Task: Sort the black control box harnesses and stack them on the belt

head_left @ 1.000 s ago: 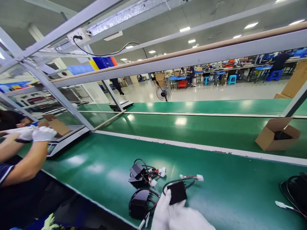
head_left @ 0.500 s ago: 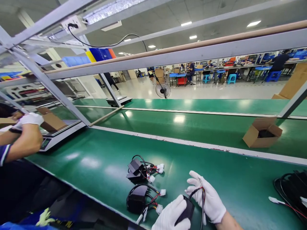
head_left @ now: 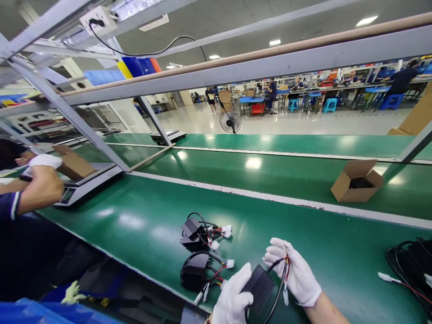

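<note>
In white gloves, both my hands work over the green bench. My left hand [head_left: 232,294] grips a black controller [head_left: 259,288], a box-shaped unit with cables, by its left side. At its upper right, my right hand [head_left: 295,272] has its fingers round the controller's cable [head_left: 286,262], where red and dark wires fan out to a white connector [head_left: 285,297]. Left of my hands, two more black controllers lie with coiled leads and white plugs, a nearer one [head_left: 195,272] and a farther one [head_left: 193,231].
Dark cabled units [head_left: 413,270] are heaped at the right edge. An open carton [head_left: 356,182] with something dark inside stands on the middle green strip. At left, a co-worker's gloved hand [head_left: 45,161] is beside a carton [head_left: 74,163] on a scale [head_left: 89,184]. A metal frame [head_left: 216,81] crosses above.
The held controller has been lifted and turned, so more of its flat face shows. The open carton has shifted left along the middle strip. My view has tilted slightly down.
</note>
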Available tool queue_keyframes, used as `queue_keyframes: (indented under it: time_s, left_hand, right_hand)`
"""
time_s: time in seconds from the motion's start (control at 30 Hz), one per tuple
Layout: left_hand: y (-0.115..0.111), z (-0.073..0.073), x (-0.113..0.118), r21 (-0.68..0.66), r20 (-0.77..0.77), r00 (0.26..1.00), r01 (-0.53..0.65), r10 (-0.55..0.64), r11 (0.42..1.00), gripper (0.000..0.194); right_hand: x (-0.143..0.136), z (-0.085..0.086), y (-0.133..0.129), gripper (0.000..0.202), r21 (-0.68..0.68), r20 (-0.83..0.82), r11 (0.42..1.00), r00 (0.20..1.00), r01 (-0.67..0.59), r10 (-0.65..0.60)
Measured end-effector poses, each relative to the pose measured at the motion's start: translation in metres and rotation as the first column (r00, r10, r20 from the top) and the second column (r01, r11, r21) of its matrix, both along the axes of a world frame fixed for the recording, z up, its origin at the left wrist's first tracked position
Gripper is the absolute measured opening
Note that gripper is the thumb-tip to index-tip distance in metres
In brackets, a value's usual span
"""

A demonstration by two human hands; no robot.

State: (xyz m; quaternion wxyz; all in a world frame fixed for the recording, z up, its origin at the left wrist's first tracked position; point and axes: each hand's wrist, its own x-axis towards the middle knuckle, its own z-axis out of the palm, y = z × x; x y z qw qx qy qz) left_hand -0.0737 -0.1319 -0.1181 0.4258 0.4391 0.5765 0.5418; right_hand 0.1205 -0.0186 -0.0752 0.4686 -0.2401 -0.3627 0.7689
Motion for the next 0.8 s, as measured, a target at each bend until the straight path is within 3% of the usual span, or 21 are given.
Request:
queue_keyframes:
  time_s: [0.1, 0.23, 0.37, 0.47, 0.6, 0.7, 0.8]
  left_hand:
    - [0.002, -0.008, -0.01, 0.049, -0.1, 0.994, 0.059, -0.054, 0.997, 0.016]
    - [0.004, -0.008, -0.013, 0.129, -0.189, 0.976, 0.133, -0.108, 0.983, 0.007]
    - [0.005, -0.004, -0.008, 0.179, -0.128, 0.987, 0.116, -0.094, 0.977, 0.01]
    - [0.006, 0.0, 0.004, 0.136, -0.029, 0.999, 0.03, -0.026, 0.99, 0.013]
    - [0.016, 0.006, 0.029, -0.07, 0.162, 0.983, -0.07, 0.081, 0.995, 0.033]
    - [0.025, 0.012, 0.042, -0.192, 0.417, 0.907, 0.03, 0.054, 0.981, 0.061]
    - [0.032, 0.014, 0.047, -0.266, 0.561, 0.828, 0.15, 0.026, 0.952, 0.08]
  right_hand:
    - [0.001, -0.002, 0.001, 0.047, -0.106, -0.054, 0.994, 0.998, -0.04, 0.034]
    - [0.003, -0.003, 0.002, 0.044, -0.142, -0.075, 0.988, 0.996, -0.054, 0.044]
    - [0.006, -0.002, 0.002, 0.045, -0.176, -0.131, 0.982, 0.991, -0.066, 0.043]
    - [0.007, 0.0, 0.004, 0.042, -0.218, -0.098, 0.976, 0.995, -0.016, -0.006]
    - [0.008, 0.0, 0.012, 0.034, -0.212, 0.14, 0.963, 0.98, 0.167, -0.139]
    - [0.013, 0.002, 0.019, 0.041, -0.085, 0.399, 0.962, 0.894, 0.26, -0.206]
    - [0.019, 0.006, 0.025, 0.046, 0.019, 0.589, 0.962, 0.774, 0.273, -0.231]
